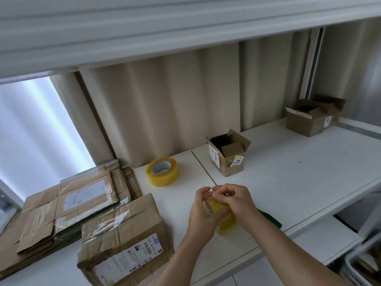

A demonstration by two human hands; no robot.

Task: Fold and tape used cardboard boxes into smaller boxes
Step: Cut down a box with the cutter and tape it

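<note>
Head view: small open box [227,154] seemingly empty.

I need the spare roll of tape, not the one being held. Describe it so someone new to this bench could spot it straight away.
Start at the beige curtain behind the white table; just in front of it, right of the flattened cardboard stack, stands the spare tape roll. It lies flat, untouched, hole upward, unlike the roll gripped by the left hand and right hand.
</note>
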